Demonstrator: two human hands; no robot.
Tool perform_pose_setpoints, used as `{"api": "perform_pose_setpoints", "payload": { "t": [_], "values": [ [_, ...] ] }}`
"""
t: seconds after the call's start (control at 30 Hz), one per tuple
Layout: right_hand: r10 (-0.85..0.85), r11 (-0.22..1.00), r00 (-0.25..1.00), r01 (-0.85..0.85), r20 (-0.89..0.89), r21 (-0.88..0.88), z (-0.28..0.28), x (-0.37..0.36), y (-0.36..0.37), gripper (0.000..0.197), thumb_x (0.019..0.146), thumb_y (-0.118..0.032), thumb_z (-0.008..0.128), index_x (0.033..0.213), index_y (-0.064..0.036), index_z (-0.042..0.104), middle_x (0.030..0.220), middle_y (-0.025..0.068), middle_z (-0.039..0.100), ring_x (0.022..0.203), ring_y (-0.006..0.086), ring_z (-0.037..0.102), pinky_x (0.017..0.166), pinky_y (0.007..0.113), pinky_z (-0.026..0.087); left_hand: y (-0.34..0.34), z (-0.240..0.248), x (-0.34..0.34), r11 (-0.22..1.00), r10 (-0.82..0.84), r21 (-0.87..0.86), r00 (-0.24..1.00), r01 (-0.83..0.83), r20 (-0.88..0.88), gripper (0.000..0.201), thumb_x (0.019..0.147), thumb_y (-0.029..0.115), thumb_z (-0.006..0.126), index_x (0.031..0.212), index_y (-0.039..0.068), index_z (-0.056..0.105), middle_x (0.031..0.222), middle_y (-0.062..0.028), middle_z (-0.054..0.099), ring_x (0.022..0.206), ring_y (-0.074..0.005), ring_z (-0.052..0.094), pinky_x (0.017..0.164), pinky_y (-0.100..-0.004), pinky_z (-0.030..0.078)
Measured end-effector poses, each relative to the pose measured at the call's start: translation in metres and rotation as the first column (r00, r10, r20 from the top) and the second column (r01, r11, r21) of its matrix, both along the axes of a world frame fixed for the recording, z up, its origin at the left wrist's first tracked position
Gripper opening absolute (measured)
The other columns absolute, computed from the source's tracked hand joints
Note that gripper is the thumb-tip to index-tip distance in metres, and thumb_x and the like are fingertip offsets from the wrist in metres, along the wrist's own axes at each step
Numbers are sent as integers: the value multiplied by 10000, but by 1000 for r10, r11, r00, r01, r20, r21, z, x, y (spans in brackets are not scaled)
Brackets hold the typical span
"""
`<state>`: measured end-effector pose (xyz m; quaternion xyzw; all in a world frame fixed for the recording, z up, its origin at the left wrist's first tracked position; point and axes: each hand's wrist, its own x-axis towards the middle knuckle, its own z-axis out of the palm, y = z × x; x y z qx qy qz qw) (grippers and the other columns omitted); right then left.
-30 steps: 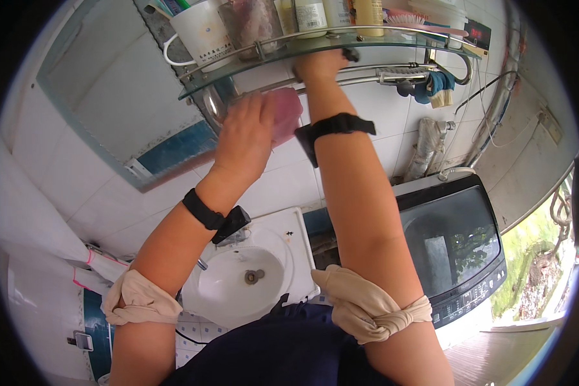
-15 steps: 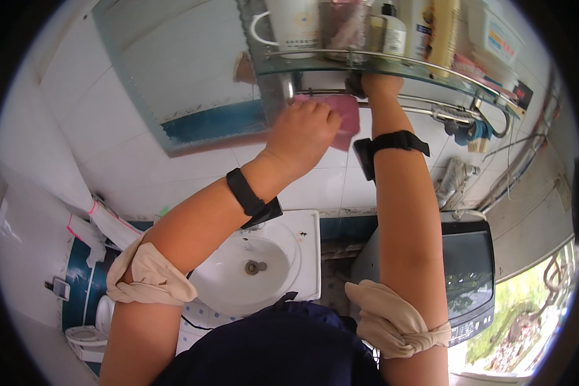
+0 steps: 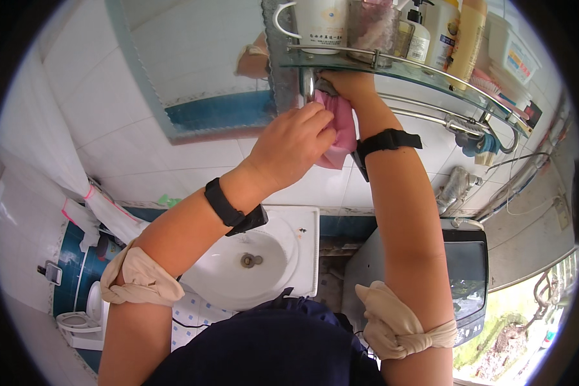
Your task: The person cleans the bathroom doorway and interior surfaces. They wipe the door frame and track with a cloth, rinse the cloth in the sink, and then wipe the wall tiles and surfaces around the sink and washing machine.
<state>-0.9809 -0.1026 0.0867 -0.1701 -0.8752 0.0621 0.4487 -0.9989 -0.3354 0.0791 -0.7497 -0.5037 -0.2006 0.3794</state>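
Below the glass shelf (image 3: 392, 63), a pink cloth (image 3: 341, 128) hangs beside a metal bracket. My left hand (image 3: 294, 143) is closed on the cloth's left side, fingers curled into it. At the cloth's upper end is my right hand (image 3: 349, 85), just under the shelf edge, its fingers bent around a small grey thing (image 3: 327, 87) of unclear kind. Part of that hand is hidden. Both wrists wear black straps, and beige sleeves are bunched near the elbows.
The shelf carries a white mug (image 3: 321, 26), a glass holder (image 3: 372, 29) and several bottles behind a rail. A mirror (image 3: 199, 71) hangs at left. Below are a white washbasin (image 3: 238, 283) and a washing machine (image 3: 466, 276); metal bars (image 3: 424, 114) run under the shelf.
My right hand has moved left along the underside of the shelf, to the cloth's top. The cloth now hangs lower and more gathered; my left hand stays on it. The view has shifted slightly.
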Motion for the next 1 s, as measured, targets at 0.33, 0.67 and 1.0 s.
{"api": "perform_pose_setpoints", "payload": {
  "t": [0.33, 0.67, 1.0],
  "values": [
    [-563, 826, 824, 564, -59, -9, 5, 55, 23, 413, 808, -427, 539, 1092, -138, 624, 1074, 133, 625, 986, 296, 595, 823, 402, 471, 4, -12, -6, 998, 46, -49, 998, -44, 42, 206, 699, 34, 565, 899, 33, 617, 946, -73, 570, 965, -236, 553, 756, -323, 492],
    [-548, 835, 830, 550, -109, -6, -4, 93, 57, 397, 778, -366, 618, 1071, -98, 610, 991, 163, 636, 902, 351, 606, 765, 426, 493, 10, -9, 1, 995, 52, -87, 998, -49, 35, 217, 716, 42, 558, 922, 29, 623, 964, -87, 573, 990, -246, 546, 789, -331, 482],
    [192, 970, 965, -215, -180, -117, 3, 65, -12, 312, 727, -101, 631, 1037, -64, 634, 926, 189, 641, 884, 328, 609, 774, 355, 487, 17, -11, 3, 997, 49, -65, 999, -48, 18, 233, 705, 42, 553, 924, 33, 632, 996, -86, 581, 980, -257, 541, 805, -352, 461]
  ]
}}
